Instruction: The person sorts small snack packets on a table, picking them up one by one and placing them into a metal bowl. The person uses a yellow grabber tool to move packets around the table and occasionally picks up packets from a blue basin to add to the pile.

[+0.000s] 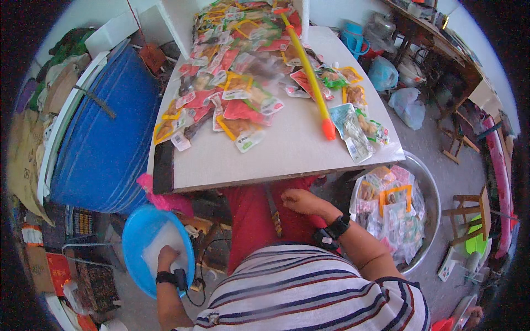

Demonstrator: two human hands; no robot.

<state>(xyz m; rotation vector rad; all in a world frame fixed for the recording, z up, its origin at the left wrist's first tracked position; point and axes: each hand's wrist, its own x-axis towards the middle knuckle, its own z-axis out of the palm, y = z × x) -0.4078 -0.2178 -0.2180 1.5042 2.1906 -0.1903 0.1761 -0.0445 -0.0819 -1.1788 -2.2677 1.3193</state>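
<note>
My left hand point(167, 253) reaches down into a blue plastic basin point(131, 248) on the floor. Its fingers meet whitish, translucent contents point(159, 238), and their grip is hidden. Above my lap, just below the near edge of a white-topped table point(290, 149), is my right hand point(299, 200) with curled fingers; whether it holds anything is unclear. Many sealed food packets point(244, 89) are heaped on the tabletop, and a few lie near its right corner, among them a silvery packet point(355, 134). Across the table lies a yellow stick with orange ends point(308, 70).
On my right stands a large metal basin point(432, 231) filled with packets. A big blue tub point(103, 128) is at my left. Farther right are a wooden stool point(470, 211) and tied plastic bags point(408, 105). Another person's hand point(474, 316) appears at the lower right.
</note>
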